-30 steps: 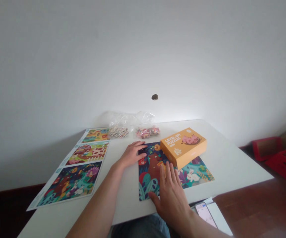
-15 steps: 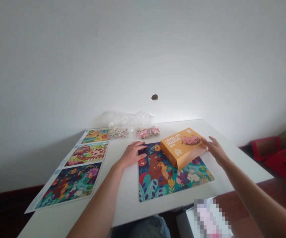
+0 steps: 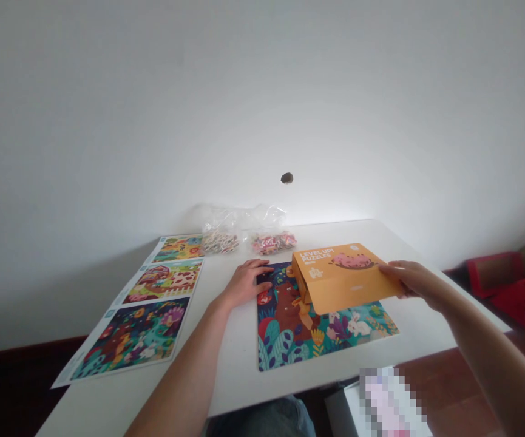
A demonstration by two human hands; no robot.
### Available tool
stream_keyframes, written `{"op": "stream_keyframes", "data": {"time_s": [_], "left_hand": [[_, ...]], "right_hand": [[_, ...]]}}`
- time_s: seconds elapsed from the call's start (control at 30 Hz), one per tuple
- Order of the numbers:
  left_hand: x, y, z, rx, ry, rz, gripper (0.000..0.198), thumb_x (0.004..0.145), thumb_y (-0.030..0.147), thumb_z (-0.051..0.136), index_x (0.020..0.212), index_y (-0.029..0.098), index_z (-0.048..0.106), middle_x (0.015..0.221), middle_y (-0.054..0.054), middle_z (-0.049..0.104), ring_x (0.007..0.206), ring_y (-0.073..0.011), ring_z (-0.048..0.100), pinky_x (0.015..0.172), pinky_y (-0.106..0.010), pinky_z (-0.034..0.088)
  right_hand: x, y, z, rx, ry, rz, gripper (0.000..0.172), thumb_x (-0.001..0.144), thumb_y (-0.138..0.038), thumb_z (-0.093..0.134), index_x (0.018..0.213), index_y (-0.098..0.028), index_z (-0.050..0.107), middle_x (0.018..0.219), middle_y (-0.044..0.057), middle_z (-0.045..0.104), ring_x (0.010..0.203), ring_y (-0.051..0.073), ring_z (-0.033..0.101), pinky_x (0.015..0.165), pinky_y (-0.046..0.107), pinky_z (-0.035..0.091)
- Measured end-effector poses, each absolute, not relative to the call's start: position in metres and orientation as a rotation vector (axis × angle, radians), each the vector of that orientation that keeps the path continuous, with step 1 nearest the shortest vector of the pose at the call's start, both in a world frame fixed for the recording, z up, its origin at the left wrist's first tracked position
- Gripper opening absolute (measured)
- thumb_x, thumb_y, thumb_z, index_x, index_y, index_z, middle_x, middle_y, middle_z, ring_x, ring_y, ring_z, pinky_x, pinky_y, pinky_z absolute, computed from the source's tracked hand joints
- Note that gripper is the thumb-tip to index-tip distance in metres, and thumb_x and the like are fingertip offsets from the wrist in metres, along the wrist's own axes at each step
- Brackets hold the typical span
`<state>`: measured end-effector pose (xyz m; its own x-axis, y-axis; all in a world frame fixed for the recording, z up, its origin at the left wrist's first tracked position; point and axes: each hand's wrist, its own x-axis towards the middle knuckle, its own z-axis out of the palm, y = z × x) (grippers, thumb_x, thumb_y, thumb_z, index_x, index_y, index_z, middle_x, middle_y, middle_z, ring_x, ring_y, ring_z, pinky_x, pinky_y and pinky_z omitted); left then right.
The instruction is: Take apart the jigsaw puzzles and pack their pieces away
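One smooth cardboard box, right fingers pinching edge; flat picture beneath.

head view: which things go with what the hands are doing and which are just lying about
Likely in use:
- orange box, right hand on its right side
- puzzle board, left hand at its left edge
- picture sheet, bagged pieces

Probably just lying about:
- red container
- pixelated item
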<state>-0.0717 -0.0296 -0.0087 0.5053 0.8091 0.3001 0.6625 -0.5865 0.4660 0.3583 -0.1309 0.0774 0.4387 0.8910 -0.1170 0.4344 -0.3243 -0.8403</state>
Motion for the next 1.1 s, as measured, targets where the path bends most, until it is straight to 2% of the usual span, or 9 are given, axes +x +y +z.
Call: {"op": "stream_keyframes", "data": {"time_s": [0.1,0.23,0.33,0.4,0.47,0.57,0.73,0.8,1.1], "left_hand": [[-0.072,-0.029,-0.01,2.475,1.26,0.685,0.039,0.082,0.042,0.067,0.12,0.031,0.068,0.138,-0.003,0.057,0.13,-0.0264,0.048,0.111,-0.044,0.036],[-0.072,-0.029,-0.011,2.496,1.253,0.679,0.039,0.083,0.042,0.066,0.12,0.031,0.068,0.138,-0.003,0.056,0.13,-0.0261,0.048,0.111,-0.043,0.036],[-0.072,-0.028,-0.012,2.501,1.243,0.694,0.038,0.082,0.041,0.067,0.119,0.031,0.068,0.137,-0.003,0.057,0.129,-0.0262,0.049,0.11,-0.043,0.037],[-0.072,-0.028,-0.012,2.504,1.24,0.705,0.038,0.082,0.041,0.067,0.119,0.03,0.068,0.137,-0.003,0.057,0.128,-0.0263,0.049,0.109,-0.043,0.038],[-0.072,-0.028,-0.013,2.509,1.239,0.714,0.038,0.082,0.04,0.068,0.119,0.03,0.068,0.137,-0.004,0.057,0.128,-0.0262,0.049,0.109,-0.043,0.039],[-0.073,-0.028,-0.014,2.518,1.238,0.712,0.039,0.082,0.038,0.069,0.12,0.03,0.068,0.137,-0.003,0.057,0.128,-0.0261,0.049,0.109,-0.043,0.039],[-0.072,-0.029,-0.012,2.524,1.252,0.687,0.039,0.082,0.039,0.069,0.119,0.03,0.067,0.137,-0.003,0.057,0.128,-0.0262,0.049,0.109,-0.043,0.039],[-0.071,-0.03,-0.01,2.526,1.255,0.673,0.038,0.082,0.04,0.068,0.119,0.03,0.067,0.138,-0.002,0.056,0.128,-0.0259,0.049,0.11,-0.042,0.038],[-0.07,-0.033,-0.005,2.528,1.253,0.643,0.038,0.084,0.043,0.065,0.12,0.031,0.067,0.138,-0.002,0.056,0.129,-0.0255,0.048,0.11,-0.044,0.036]], "right_hand": [[0.347,-0.135,0.099,-1.496,-1.096,0.872,0.069,0.082,-0.051,0.06,0.138,-0.013,0.048,0.113,0.019,0.067,0.1,0.03,0.067,0.077,0.04,0.056],[0.319,-0.129,0.116,-1.176,-1.313,0.764,0.075,0.09,-0.052,0.034,0.155,-0.027,0.005,0.142,0.011,0.052,0.129,0.025,0.051,0.095,0.043,0.048],[0.302,-0.12,0.11,-1.221,-1.545,0.674,0.103,0.086,-0.056,0.049,0.15,-0.024,-0.026,0.151,0.012,0.04,0.138,0.023,0.04,0.104,0.044,0.041],[0.295,-0.116,0.1,-1.374,-1.721,0.586,0.119,0.082,-0.058,0.059,0.146,-0.021,-0.033,0.153,0.014,0.037,0.14,0.026,0.037,0.108,0.046,0.037],[0.289,-0.116,0.089,-1.542,-1.911,0.468,0.119,0.079,-0.061,0.063,0.152,-0.018,-0.021,0.154,0.016,0.033,0.141,0.029,0.034,0.111,0.047,0.032],[0.279,-0.122,0.075,-1.583,-2.265,0.306,0.104,0.073,-0.065,0.068,0.154,-0.018,0.023,0.152,0.015,0.037,0.139,0.035,0.036,0.114,0.051,0.028],[0.271,-0.121,0.063,-1.577,-2.445,0.18,0.04,0.088,-0.039,0.058,0.123,-0.022,0.065,0.103,0.01,0.073,0.101,0.03,0.065,0.095,0.044,0.047],[0.277,-0.112,0.061,-1.584,-2.384,0.093,0.029,0.09,-0.032,0.053,0.111,-0.023,0.071,0.099,0.009,0.074,0.097,0.029,0.065,0.089,0.041,0.049],[0.311,-0.037,0.075,-1.878,-2.136,-0.137,0.02,0.077,-0.019,0.055,0.088,-0.014,0.071,0.097,0.015,0.071,0.097,0.033,0.063,0.077,0.035,0.046]]}}
